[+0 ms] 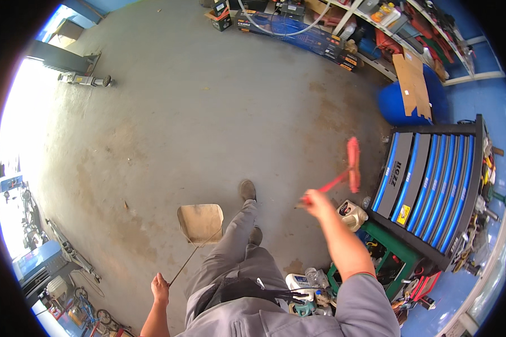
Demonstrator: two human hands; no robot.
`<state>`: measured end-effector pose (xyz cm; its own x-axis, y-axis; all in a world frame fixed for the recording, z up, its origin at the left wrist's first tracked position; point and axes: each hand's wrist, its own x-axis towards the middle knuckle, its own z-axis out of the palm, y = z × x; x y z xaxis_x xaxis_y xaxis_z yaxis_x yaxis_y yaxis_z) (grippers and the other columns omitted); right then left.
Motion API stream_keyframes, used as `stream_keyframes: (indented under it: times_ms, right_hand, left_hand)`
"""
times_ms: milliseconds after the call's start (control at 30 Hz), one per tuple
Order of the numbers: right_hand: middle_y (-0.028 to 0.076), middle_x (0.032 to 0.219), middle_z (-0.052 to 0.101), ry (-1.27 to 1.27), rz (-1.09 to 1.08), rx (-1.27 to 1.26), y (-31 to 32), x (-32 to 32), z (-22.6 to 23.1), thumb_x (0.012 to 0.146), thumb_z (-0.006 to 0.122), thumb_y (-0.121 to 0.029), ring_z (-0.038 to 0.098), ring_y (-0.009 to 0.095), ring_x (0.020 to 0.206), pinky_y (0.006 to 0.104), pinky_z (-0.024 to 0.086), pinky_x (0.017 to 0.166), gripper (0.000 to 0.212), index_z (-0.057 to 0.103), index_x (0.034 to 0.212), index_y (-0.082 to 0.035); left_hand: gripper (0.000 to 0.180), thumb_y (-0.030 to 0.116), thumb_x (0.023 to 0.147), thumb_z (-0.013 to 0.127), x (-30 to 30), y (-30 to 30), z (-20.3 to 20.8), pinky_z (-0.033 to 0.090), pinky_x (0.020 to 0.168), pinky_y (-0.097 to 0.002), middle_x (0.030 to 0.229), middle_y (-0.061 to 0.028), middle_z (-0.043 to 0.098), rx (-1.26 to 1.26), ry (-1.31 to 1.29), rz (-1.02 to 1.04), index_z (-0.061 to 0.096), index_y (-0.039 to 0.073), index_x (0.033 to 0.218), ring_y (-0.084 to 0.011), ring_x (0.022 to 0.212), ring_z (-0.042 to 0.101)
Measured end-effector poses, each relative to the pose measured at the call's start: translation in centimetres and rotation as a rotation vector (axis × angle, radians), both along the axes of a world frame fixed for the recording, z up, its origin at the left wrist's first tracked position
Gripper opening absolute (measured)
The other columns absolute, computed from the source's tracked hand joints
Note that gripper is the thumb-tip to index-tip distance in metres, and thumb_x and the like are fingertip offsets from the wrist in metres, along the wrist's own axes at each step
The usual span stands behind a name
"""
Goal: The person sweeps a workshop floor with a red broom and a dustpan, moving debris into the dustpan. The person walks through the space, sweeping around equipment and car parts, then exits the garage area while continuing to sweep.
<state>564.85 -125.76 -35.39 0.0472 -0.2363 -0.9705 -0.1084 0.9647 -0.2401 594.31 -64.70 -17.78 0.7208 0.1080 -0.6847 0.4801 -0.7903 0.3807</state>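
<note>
My left hand (159, 288), at the lower left, is closed around the end of a thin dark rod (183, 267). That rod slants up to a shallow beige pan (199, 220) with raised sides, low over or on the floor just left of my legs. My right hand (316, 203) reaches forward at the right, its fingers wrapped round the handle of a red T-shaped tool (352, 165). Motion smears the tool, so its exact kind does not show. The head of it stands out beyond my hand, above the grey floor (168, 129).
To the right stands a tool cabinet (427, 185) with blue-edged drawers, next to a green crate (393, 253) and a white jug (352, 215). A blue barrel (392, 104) and loaded shelves (371, 56) are at the far right. A floor jack (84, 80) lies far left.
</note>
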Motion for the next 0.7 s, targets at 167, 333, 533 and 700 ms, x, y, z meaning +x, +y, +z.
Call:
stream_keyframes:
  times_ms: [167, 333, 533, 700]
  right_hand:
    - [0.01, 0.072, 0.056, -0.424, 0.31, 0.212, 13.2, 23.1, 9.1, 0.083, 0.052, -0.005, 0.06, 0.024, 0.064, 0.0381, 0.05, 0.052, 0.005, 0.052, 0.087, -0.002]
    - [-0.002, 0.065, 0.049, -0.665, 0.052, 0.613, 2.7, 28.9, 19.1, 0.088, 0.057, -0.009, 0.05, 0.009, 0.052, 0.0223, 0.041, 0.043, 0.007, 0.05, 0.087, -0.008]
    - [-0.004, 0.065, 0.043, -0.769, 0.026, 0.45, -7.0, 21.9, 23.4, 0.094, 0.055, -0.012, 0.041, 0.007, 0.05, 0.0217, 0.037, 0.044, 0.01, 0.047, 0.091, -0.006]
    - [-0.003, 0.059, 0.037, -0.52, -0.005, 0.251, -18.4, 12.5, 23.3, 0.093, 0.056, -0.013, 0.039, 0.01, 0.049, 0.0273, 0.037, 0.044, 0.019, 0.042, 0.079, -0.012]
  left_hand:
    - [0.045, 0.04, 0.105, 0.043, 1.6, -3.8, 2.6, 0.043, 0.053, -0.0291, 0.06, 0.0009, 0.04, -0.055, -0.064, 0.106, 0.043, 0.009, 0.072, -0.0114, 0.054, 0.042]
    - [0.042, 0.04, 0.105, 0.043, 3.3, -8.7, 2.0, 0.042, 0.053, -0.0287, 0.061, 0.0021, 0.038, -0.052, -0.047, 0.245, 0.042, 0.011, 0.076, -0.0108, 0.055, 0.04]
    - [0.044, 0.042, 0.105, 0.042, 4.9, -12.7, 1.6, 0.042, 0.05, -0.0289, 0.058, 0.0016, 0.037, -0.011, -0.14, 0.117, 0.042, 0.011, 0.075, -0.0112, 0.05, 0.039]
    - [0.047, 0.042, 0.106, 0.041, 6.0, -18.8, 1.9, 0.043, 0.049, -0.0292, 0.058, 0.0017, 0.038, 0.017, -0.201, 0.109, 0.043, 0.01, 0.072, -0.0114, 0.05, 0.041]
